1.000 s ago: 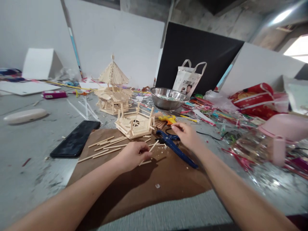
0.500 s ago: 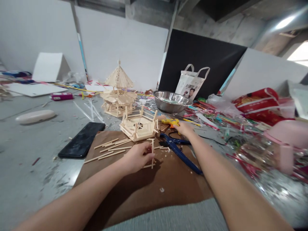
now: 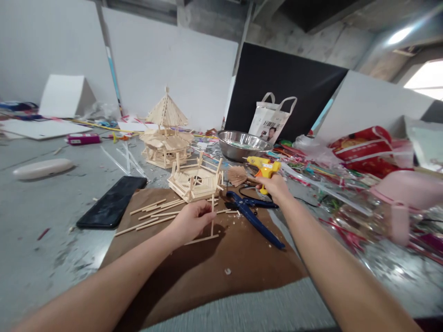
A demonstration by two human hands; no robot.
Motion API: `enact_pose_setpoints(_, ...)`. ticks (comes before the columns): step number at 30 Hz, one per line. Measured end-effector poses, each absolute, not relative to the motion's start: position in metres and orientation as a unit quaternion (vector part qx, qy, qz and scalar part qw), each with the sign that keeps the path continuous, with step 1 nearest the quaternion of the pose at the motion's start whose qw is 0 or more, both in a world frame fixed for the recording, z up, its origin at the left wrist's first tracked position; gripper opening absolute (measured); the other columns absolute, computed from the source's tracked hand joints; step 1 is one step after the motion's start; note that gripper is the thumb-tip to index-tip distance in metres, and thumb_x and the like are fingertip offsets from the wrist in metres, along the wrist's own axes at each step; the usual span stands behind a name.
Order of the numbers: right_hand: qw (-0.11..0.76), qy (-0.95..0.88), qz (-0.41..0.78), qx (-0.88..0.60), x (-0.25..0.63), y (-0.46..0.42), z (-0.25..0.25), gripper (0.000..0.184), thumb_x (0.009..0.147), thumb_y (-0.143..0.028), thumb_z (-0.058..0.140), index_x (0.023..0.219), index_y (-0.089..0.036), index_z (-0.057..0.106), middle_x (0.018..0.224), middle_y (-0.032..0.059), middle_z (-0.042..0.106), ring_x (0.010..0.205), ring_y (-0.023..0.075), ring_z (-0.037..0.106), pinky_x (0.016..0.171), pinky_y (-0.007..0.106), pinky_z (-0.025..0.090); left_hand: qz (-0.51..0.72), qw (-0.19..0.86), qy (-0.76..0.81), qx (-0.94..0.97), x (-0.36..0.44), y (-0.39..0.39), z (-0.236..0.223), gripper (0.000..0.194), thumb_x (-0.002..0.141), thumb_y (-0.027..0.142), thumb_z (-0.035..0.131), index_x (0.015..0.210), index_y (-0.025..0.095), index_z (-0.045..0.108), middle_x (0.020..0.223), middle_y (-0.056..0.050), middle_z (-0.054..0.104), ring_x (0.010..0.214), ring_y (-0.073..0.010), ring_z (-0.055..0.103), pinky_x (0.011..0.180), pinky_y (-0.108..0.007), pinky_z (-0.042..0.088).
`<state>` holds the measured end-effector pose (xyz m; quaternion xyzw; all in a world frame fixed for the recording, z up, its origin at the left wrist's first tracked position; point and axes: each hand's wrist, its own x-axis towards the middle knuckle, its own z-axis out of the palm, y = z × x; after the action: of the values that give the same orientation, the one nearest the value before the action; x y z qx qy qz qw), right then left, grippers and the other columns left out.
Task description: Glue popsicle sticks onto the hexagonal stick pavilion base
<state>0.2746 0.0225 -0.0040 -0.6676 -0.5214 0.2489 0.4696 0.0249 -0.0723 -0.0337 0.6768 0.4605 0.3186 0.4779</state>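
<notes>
My left hand (image 3: pixel 192 222) pinches a thin wooden stick (image 3: pixel 212 223), held upright over the brown sheet (image 3: pixel 238 276). Its lower end meets another stick (image 3: pixel 204 239) that lies crosswise; whether they are joined I cannot tell. In my right hand (image 3: pixel 278 188) is a yellow hot glue gun (image 3: pixel 267 169), gripped by the handle, its nozzle pointing left. Just beyond my left hand stands a six-sided stick frame (image 3: pixel 197 184) with short posts. Several loose sticks (image 3: pixel 152 216) lie left of that hand. Blue-handled cutters (image 3: pixel 258 223) rest between my forearms.
A roofed stick pavilion (image 3: pixel 166 138) stands behind the frame. Leftward lie a black phone (image 3: pixel 110 203) and a white oblong case (image 3: pixel 43 169). A steel bowl (image 3: pixel 244 146) sits at the back. Clutter, a red bag (image 3: pixel 363 150) and a pink-lidded container (image 3: pixel 399 191) fill the right.
My right hand has raised the glue gun, which now shows in full above the small brown fan-shaped bundle. The left hand still holds the stick upright. The whole view has shifted slightly.
</notes>
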Motion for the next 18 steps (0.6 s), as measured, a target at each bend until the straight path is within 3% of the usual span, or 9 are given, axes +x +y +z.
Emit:
enact_pose_setpoints(4, 0.477, -0.55, 0.247, -0.64, 0.268, 0.008, 0.007, 0.02, 0.06, -0.026, 0.059, 0.076, -0.013, 0.058, 0.045, -0.0012, 0.054, 0.038, 0.0101, 0.051, 0.04, 0.019, 0.038, 0.332, 0.517, 0.453, 0.646, 0.025, -0.074, -0.029, 0.023, 0.07, 0.038, 0.047, 0.071, 0.015, 0.048, 0.054, 0.006, 0.046, 0.035, -0.0034, 0.037, 0.034, -0.016, 0.027)
enact_pose_setpoints(8, 0.491, -0.621, 0.338, -0.509, 0.261, -0.022, 0.016, 0.026, 0.062, -0.028, 0.059, 0.085, -0.015, 0.058, 0.06, 0.0001, 0.059, 0.044, 0.0094, 0.051, 0.045, 0.022, 0.042, 0.355, 0.567, 0.442, 0.598, 0.024, -0.075, -0.023, 0.026, 0.068, 0.04, 0.05, 0.066, 0.014, 0.05, 0.048, 0.006, 0.044, 0.034, -0.0028, 0.035, 0.035, -0.015, 0.027)
enact_pose_setpoints(13, 0.401, -0.664, 0.43, -0.462, 0.248, -0.055, 0.015, 0.02, 0.061, -0.033, 0.064, 0.073, -0.019, 0.058, 0.066, -0.0005, 0.057, 0.046, 0.008, 0.048, 0.044, 0.023, 0.04, 0.358, 0.568, 0.456, 0.584, 0.023, -0.076, -0.019, 0.026, 0.066, 0.04, 0.053, 0.066, 0.013, 0.054, 0.046, 0.006, 0.043, 0.034, -0.0026, 0.034, 0.035, -0.016, 0.024)
enact_pose_setpoints(18, 0.376, -0.661, 0.452, -0.466, 0.237, -0.063, 0.008, 0.031, 0.058, -0.048, 0.063, 0.068, -0.019, 0.056, 0.057, -0.0017, 0.053, 0.042, 0.0073, 0.044, 0.039, 0.022, 0.035, 0.364, 0.556, 0.467, 0.583, 0.023, -0.077, -0.017, 0.024, 0.067, 0.037, 0.054, 0.066, 0.013, 0.054, 0.049, 0.006, 0.046, 0.035, -0.0021, 0.034, 0.036, -0.016, 0.025)
